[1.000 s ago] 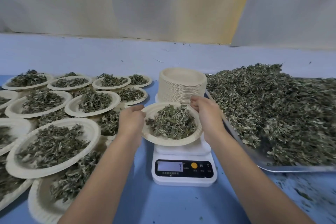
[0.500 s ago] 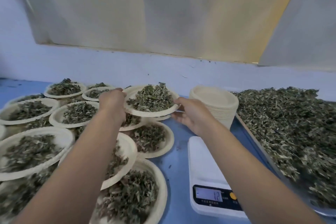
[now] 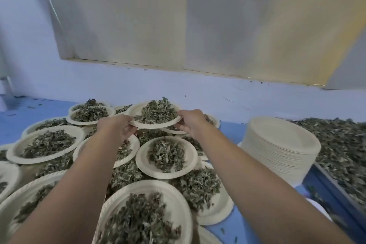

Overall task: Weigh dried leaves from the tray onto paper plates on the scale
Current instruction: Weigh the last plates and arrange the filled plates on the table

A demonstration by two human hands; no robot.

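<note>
Left of and beneath the hands, many filled plates [image 3: 77, 134] overlap, so much looks weighed. The left hand [image 3: 116, 130] and right hand [image 3: 191, 123] grip the rims of one more loaded plate [image 3: 154, 125]. Further right, a stack of empty plates [image 3: 281, 144] and heaped leaves [image 3: 340, 144] on the tray [image 3: 336, 184] suggest plenty remains.

pale panels [image 3: 138, 16] cover the wall [image 3: 99, 85] behind the blue tabletop [image 3: 11, 125].
</note>
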